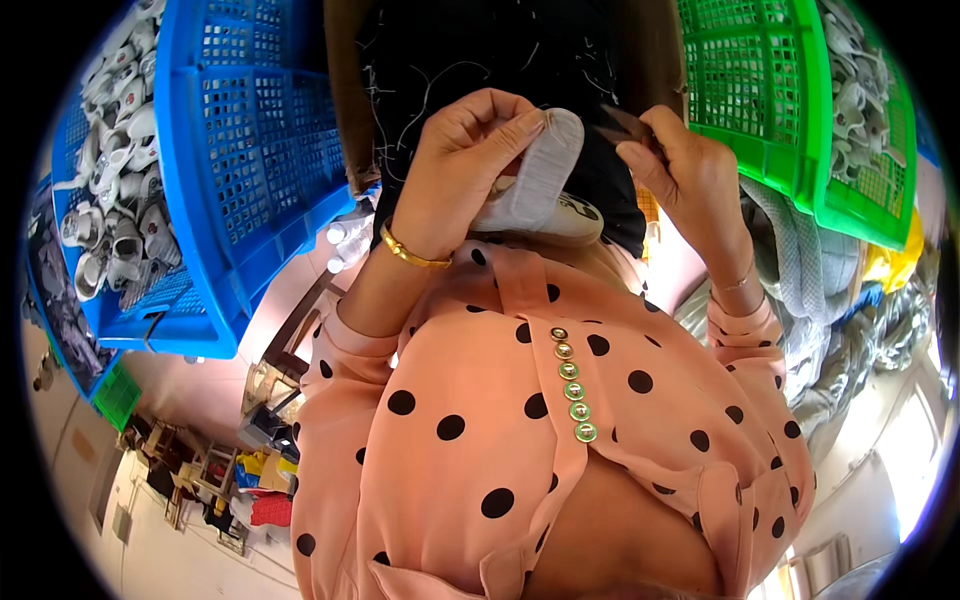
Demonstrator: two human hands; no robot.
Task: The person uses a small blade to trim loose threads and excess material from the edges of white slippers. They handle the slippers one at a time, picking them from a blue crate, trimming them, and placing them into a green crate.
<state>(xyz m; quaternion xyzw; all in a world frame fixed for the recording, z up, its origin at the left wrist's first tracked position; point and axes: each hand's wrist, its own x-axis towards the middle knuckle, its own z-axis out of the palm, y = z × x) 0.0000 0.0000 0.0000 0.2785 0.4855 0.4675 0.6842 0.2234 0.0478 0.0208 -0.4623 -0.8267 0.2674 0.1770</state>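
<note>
My left hand [465, 160] is closed, with thumb and fingers pinching the edge of the light grey tongue of a small white shoe [570, 222]. The tongue [550, 170] stands up toward the far side, while the rest of the shoe lies over my lap, partly behind the tongue and the hand. To the right, apart from the shoe, my right hand [690, 170] is closed around small dark thread snips [622, 125]. Their blades point left toward the tongue and are smeared, so I cannot tell whether they are apart. Dark cloth [450, 50] with loose white threads lies beyond both hands.
A blue plastic crate [210, 200] at the left holds many small white and grey shoes [120, 150]. A green crate [760, 150] at the right has similar shoes [855, 90] beside it. Grey fabric and clear plastic bags [860, 330] lie below the green crate.
</note>
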